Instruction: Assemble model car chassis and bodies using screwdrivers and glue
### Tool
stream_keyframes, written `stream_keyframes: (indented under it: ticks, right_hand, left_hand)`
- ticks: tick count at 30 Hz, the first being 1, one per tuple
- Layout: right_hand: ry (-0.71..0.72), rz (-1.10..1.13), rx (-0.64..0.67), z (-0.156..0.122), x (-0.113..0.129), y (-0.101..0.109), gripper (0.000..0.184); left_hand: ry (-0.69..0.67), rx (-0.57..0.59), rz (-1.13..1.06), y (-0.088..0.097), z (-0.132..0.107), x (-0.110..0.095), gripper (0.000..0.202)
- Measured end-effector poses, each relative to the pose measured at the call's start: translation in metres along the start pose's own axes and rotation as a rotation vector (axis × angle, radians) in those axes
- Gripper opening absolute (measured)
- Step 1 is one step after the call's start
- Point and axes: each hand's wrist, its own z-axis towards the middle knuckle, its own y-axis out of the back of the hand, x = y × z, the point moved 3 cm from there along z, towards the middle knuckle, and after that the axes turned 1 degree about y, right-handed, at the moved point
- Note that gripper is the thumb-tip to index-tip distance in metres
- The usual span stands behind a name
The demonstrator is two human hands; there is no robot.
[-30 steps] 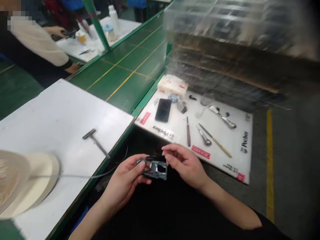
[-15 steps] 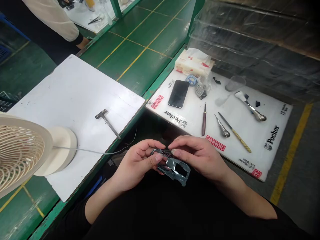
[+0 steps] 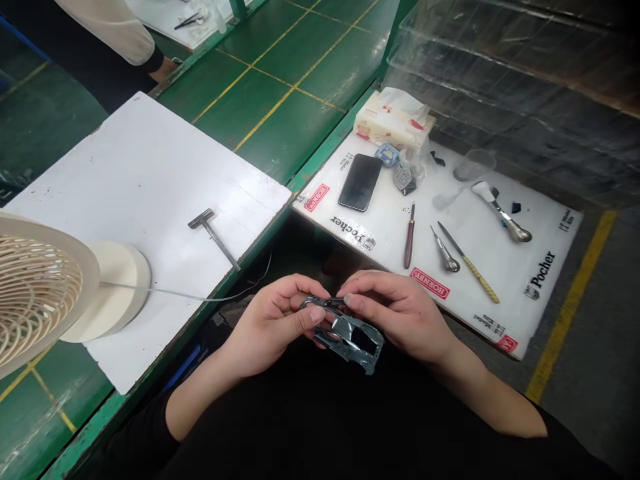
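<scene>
My left hand [image 3: 277, 323] is closed on a dark grey model car body [image 3: 347, 333], its thumb pressed on the upper left end. The shell is tilted in front of my chest, with window openings visible. At the body's upper edge, my right hand [image 3: 403, 313] pinches a small dark strip-like part [image 3: 336, 301] between thumb and fingers. Whether this strip is separate from the body I cannot tell. The fingertips of both hands almost meet. Beyond my right hand, a dark-handled craft knife [image 3: 409, 240], a short metal tool [image 3: 446, 252] and a yellow-handled file [image 3: 470, 263] lie on the printed board.
The white printed board [image 3: 385, 230] also carries a phone [image 3: 360, 181], a tissue pack [image 3: 393, 120], a plastic cup [image 3: 475, 165] and a large metal-handled tool [image 3: 503, 212]. Left, a fan [image 3: 117, 287] and T-shaped tool [image 3: 216, 239] stand on a white board [image 3: 150, 160]. A co-worker's sleeve [image 3: 117, 30] shows behind.
The dark strip at my right fingertips shows more plainly, and the car body has shifted slightly right. The whole view has moved a little. Both hands keep their grip.
</scene>
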Motion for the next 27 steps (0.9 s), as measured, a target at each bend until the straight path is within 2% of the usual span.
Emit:
stream_keyframes:
  ticks: [9,15,18,21,24,27]
  right_hand:
    - [-0.024,-0.023,-0.032,0.000,-0.005,-0.003,0.019]
    - [-0.061,0.055,-0.059,0.000,-0.007,-0.007,0.018]
    - [-0.048,0.014,-0.132,-0.001,-0.013,0.002,0.027]
    - [-0.047,-0.155,-0.336,-0.002,-0.025,0.035,0.049]
    - [-0.070,-0.360,-0.618,-0.006,-0.034,0.093,0.061]
    - [-0.077,-0.515,-0.870,-0.010,-0.037,0.157,0.058]
  left_hand:
    - [0.014,0.028,-0.050,0.003,0.002,0.005,0.021]
    - [0.045,-0.011,-0.143,0.005,0.005,0.010,0.026]
    - [0.083,-0.053,-0.159,0.009,0.006,0.011,0.033]
    - [0.113,-0.170,-0.135,0.017,0.005,0.012,0.043]
    - [0.143,-0.255,-0.122,0.026,0.005,0.014,0.052]
    - [0.163,-0.295,-0.121,0.034,0.008,0.016,0.055]
